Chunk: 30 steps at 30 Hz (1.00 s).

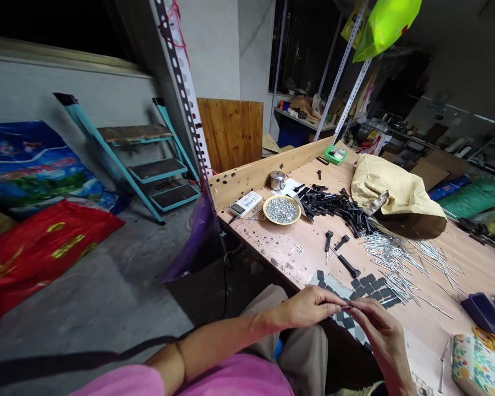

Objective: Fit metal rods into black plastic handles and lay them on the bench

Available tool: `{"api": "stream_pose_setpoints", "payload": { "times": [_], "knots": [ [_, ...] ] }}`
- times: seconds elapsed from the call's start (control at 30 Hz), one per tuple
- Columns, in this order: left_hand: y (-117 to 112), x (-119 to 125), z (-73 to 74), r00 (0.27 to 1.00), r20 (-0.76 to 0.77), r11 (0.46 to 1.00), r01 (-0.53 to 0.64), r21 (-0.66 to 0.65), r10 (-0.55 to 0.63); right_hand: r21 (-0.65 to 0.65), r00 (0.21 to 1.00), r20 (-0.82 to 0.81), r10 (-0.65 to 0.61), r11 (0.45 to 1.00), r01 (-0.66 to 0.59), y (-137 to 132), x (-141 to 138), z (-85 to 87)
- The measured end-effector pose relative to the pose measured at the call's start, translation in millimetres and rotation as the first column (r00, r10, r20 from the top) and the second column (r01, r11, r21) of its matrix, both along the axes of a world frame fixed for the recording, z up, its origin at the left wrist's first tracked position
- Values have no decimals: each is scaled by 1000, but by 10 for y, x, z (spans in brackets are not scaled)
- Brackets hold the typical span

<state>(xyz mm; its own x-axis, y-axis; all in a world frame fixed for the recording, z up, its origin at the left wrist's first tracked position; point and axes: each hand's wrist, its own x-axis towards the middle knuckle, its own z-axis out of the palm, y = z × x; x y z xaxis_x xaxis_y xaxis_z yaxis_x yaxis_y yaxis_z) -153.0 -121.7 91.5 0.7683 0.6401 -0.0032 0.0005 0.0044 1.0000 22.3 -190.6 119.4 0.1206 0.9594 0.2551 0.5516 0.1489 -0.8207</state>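
My left hand [309, 308] and my right hand [375, 327] meet at the near edge of the wooden workbench [309, 242], fingertips pinched together on a small thin metal piece I cannot make out. Just beyond the fingers lie several small dark square pads [371, 287]. A spread of thin metal rods [400, 261] lies to the right of them. Further back, loose black handles [340, 250] lie on the bench, with a heap of black handles [334, 206] behind.
A yellow bowl of small metal bits [281, 210], a white scale [246, 203] and a metal cup [277, 180] stand at the bench's back left. A tan bag [396, 192] lies behind the rods. A blue tray [484, 312] and a floral box [476, 363] are at right. Blue steps [148, 165] stand by the wall.
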Motion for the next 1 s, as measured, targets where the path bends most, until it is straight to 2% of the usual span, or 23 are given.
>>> {"api": "stream_pose_setpoints", "payload": {
  "times": [0.07, 0.17, 0.23, 0.27, 0.33, 0.4, 0.43, 0.5, 0.6, 0.67, 0.73, 0.8, 0.9, 0.93, 1.0],
  "knots": [
    [-19, 68, -21, 1000, 5, 994, -27, 109, 26, 52, 999, 39, -25, 998, 23, -59, 54, -20],
    [-31, 157, -77, 993, -62, 988, 107, 113, -100, 103, 997, 58, -47, 994, 41, -127, 110, -63],
    [-33, 201, -118, 991, -96, 966, 113, 232, -93, 113, 995, 68, -76, 991, 68, -145, 127, -98],
    [-33, 219, -136, 994, -103, 935, 73, 348, -39, 111, 993, 72, -98, 990, 89, -145, 133, -117],
    [-30, 253, -169, 990, -107, 813, -8, 582, 86, 84, 986, 77, -145, 987, 139, -131, 140, -155],
    [-13, 294, -201, 981, -121, 696, -20, 718, 153, 43, 980, 81, -183, 983, 180, -105, 151, -193],
    [3, 318, -218, 978, -129, 664, -14, 747, 165, 27, 976, 89, -199, 980, 198, -91, 159, -213],
    [43, 376, -258, 976, -129, 640, -12, 768, 174, 9, 967, 117, -226, 974, 227, -59, 179, -259],
    [104, 475, -332, 980, -122, 632, -6, 775, 160, 42, 952, 176, -249, 969, 245, -2, 223, -351],
    [132, 543, -384, 981, -129, 634, 10, 773, 141, 86, 940, 228, -253, 967, 239, 43, 269, -424],
    [149, 610, -423, 982, -149, 661, 37, 749, 114, 134, 919, 293, -265, 963, 235, 91, 337, -489],
    [167, 680, -442, 984, -156, 732, 43, 680, 86, 151, 894, 344, -288, 956, 250, 135, 430, -526],
    [212, 777, -443, 990, -116, 876, -15, 482, 81, 56, 918, 286, -274, 961, 270, 191, 588, -506],
    [232, 803, -443, 991, -102, 909, -34, 416, 83, 18, 939, 235, -251, 967, 254, 207, 635, -485],
    [271, 839, -450, 993, -86, 942, -43, 334, 76, -18, 973, 143, -183, 982, 187, 235, 705, -441]
  ]
}}
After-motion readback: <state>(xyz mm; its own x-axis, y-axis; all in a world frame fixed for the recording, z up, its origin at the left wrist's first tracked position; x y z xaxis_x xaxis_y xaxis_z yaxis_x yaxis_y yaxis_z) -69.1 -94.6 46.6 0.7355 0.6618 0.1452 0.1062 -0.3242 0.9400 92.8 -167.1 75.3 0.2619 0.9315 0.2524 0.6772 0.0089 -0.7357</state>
